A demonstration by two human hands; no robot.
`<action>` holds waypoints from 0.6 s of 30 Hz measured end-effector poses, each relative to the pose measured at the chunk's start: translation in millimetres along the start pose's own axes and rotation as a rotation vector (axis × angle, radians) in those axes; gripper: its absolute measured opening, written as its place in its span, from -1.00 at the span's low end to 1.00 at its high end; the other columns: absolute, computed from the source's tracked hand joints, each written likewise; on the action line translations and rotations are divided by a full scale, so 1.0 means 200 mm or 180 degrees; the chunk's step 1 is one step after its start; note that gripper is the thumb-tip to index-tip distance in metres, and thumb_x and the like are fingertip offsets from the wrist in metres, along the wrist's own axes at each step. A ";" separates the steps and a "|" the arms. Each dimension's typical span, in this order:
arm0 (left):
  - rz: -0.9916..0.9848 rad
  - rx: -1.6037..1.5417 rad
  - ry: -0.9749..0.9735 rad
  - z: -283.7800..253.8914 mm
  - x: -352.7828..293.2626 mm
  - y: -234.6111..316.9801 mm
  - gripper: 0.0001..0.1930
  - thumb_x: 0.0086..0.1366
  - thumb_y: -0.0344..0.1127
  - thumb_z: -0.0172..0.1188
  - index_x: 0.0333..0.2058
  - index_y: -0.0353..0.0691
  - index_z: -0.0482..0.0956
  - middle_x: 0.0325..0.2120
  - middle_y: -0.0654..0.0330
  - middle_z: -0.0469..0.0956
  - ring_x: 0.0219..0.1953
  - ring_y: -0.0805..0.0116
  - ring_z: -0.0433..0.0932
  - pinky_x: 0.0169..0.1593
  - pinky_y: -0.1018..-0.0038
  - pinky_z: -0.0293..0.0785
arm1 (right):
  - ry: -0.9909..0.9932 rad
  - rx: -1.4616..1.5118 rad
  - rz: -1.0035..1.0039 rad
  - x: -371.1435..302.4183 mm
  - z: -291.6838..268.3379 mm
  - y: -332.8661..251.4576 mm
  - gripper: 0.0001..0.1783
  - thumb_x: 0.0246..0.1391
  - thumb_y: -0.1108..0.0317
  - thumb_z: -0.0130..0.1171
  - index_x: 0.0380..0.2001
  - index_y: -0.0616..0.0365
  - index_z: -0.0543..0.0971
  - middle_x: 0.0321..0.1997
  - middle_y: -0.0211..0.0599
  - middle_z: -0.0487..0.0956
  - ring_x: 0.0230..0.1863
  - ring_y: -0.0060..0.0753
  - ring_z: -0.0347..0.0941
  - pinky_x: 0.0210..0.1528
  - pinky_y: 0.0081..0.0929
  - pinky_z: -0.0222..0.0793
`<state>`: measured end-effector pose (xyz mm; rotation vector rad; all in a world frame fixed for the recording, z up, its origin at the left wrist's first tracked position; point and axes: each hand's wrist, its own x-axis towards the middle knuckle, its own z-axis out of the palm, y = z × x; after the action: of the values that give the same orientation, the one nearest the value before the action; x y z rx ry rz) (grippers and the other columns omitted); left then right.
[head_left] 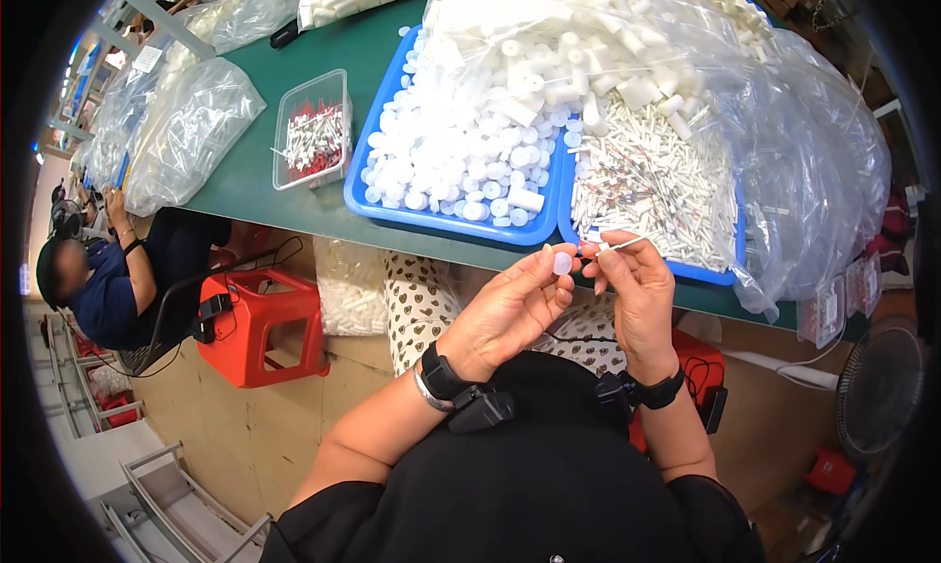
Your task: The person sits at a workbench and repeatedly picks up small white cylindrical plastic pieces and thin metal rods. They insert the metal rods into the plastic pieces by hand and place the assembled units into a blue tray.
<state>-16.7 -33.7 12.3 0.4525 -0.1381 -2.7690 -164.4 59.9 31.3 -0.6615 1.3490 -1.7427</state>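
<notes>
Just in front of the blue trays, my two hands are close together. My left hand (pixel 520 308) pinches a small translucent white round cap (pixel 562 263) between thumb and fingertips. Beside it, my right hand (pixel 639 293) is closed on a thin white stick piece (pixel 623 244), and something small and red shows at its fingertips. Beyond them, a blue tray (pixel 470 228) is heaped with similar white caps. A second blue tray (pixel 706 273) to its right holds many thin white sticks, some with reddish parts.
A clear plastic box (pixel 306 178) of red and white pieces stands left of the trays on the green table (pixel 235 195). Clear bags (pixel 814 161) of white foam-like pieces lean over the trays. A co-worker (pixel 118 279) sits at far left near a red stool (pixel 257 342).
</notes>
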 end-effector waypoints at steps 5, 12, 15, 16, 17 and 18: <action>0.0000 0.0121 0.0087 0.03 -0.01 0.00 -0.65 0.44 -0.26 0.11 0.07 -0.35 0.44 -0.15 0.24 0.52 -0.18 0.56 0.52 -0.02 0.63 0.53 | 0.0077 -0.0361 -0.0189 -0.03 0.01 -0.01 -0.76 0.25 0.45 0.17 -0.03 0.26 0.53 -0.16 -0.21 0.66 -0.24 -0.59 0.57 -0.28 -0.68 0.39; -0.0053 0.0234 0.0067 0.02 0.01 -0.01 -0.67 0.44 -0.29 0.10 0.07 -0.36 0.44 -0.15 0.24 0.52 -0.17 0.57 0.53 -0.01 0.64 0.53 | 0.0118 -0.0434 -0.0360 -0.03 0.02 0.00 -0.75 0.24 0.48 0.18 -0.03 0.27 0.53 -0.14 -0.23 0.66 -0.23 -0.61 0.57 -0.26 -0.68 0.40; -0.0045 0.0196 0.0019 0.02 0.01 0.00 -0.67 0.44 -0.28 0.10 0.07 -0.36 0.44 -0.15 0.24 0.53 -0.17 0.58 0.53 -0.02 0.64 0.53 | 0.0073 -0.0618 -0.0464 -0.03 0.02 0.00 -0.77 0.21 0.49 0.21 -0.06 0.27 0.56 -0.14 -0.26 0.66 -0.23 -0.58 0.57 -0.19 -0.65 0.43; -0.0010 0.0162 0.0009 0.01 0.01 0.00 -0.67 0.44 -0.28 0.11 0.06 -0.35 0.45 -0.14 0.24 0.53 -0.18 0.57 0.53 -0.02 0.64 0.53 | 0.0013 -0.0804 -0.0616 -0.04 0.02 0.02 -0.78 0.19 0.50 0.23 -0.08 0.27 0.58 -0.14 -0.27 0.65 -0.24 -0.57 0.57 -0.16 -0.64 0.44; 0.0026 0.0128 0.0000 0.01 0.01 0.00 -0.67 0.43 -0.27 0.11 0.06 -0.35 0.45 -0.14 0.23 0.53 -0.18 0.57 0.53 -0.02 0.64 0.53 | -0.0046 -0.0989 -0.0769 -0.04 0.02 0.02 -0.79 0.18 0.50 0.24 -0.10 0.26 0.59 -0.14 -0.28 0.65 -0.24 -0.56 0.57 -0.13 -0.62 0.44; 0.0061 0.0095 -0.0009 0.00 0.01 0.00 -0.67 0.43 -0.27 0.12 0.06 -0.35 0.45 -0.14 0.23 0.53 -0.18 0.57 0.53 -0.02 0.63 0.53 | -0.0228 -0.1288 -0.0942 -0.04 0.01 0.00 -0.82 0.15 0.53 0.26 -0.16 0.26 0.62 -0.16 -0.31 0.64 -0.24 -0.54 0.57 -0.07 -0.58 0.46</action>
<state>-19.5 -33.9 11.9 0.4524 -0.1836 -2.7523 -158.9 65.0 33.0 -1.1880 1.6350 -1.6595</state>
